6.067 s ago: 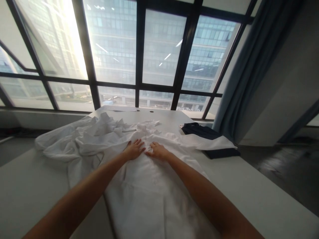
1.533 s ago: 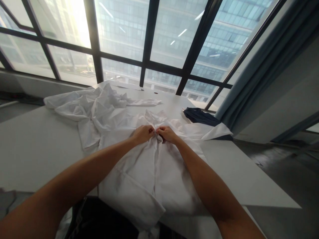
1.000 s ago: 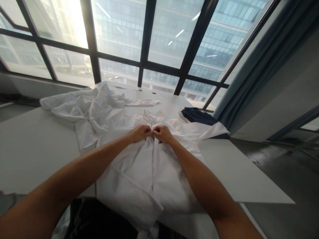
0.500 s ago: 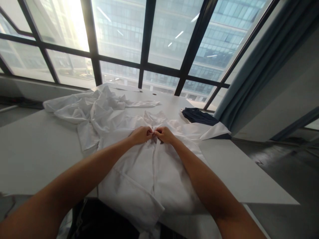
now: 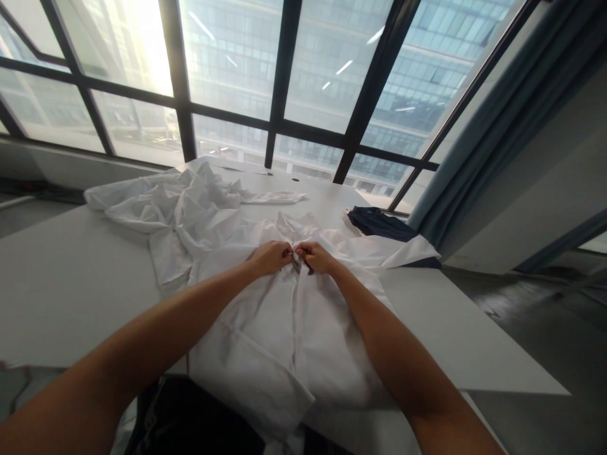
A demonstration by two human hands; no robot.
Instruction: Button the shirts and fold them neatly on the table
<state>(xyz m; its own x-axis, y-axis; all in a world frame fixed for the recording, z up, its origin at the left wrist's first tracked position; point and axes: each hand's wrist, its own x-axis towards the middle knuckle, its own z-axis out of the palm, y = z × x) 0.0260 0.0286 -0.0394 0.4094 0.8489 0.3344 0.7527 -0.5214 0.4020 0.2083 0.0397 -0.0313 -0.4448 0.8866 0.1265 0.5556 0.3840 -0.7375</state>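
Note:
A white shirt (image 5: 256, 322) lies front side up on the table, its collar toward the window and its hem hanging over the near edge. My left hand (image 5: 274, 257) pinches one front edge of it below the collar. Close beside it, my right hand (image 5: 315, 258) pinches the opposite front edge, fingertips nearly touching the left ones. Between the hands the cloth is drawn up slightly, and the front opening runs down toward me. Any button at the fingertips is too small to make out. One sleeve stretches out to the right.
More crumpled white cloth (image 5: 190, 202) lies at the left back of the white table (image 5: 80, 284). Dark blue folded cloth (image 5: 379, 224) sits at the right back, partly under the shirt's sleeve. Behind stand a large window and a blue-grey curtain (image 5: 478, 145).
My fingertips have drawn very slightly apart at the shirt front, with a small gap showing between them. The view has shifted a little; the cloth lies much as before.

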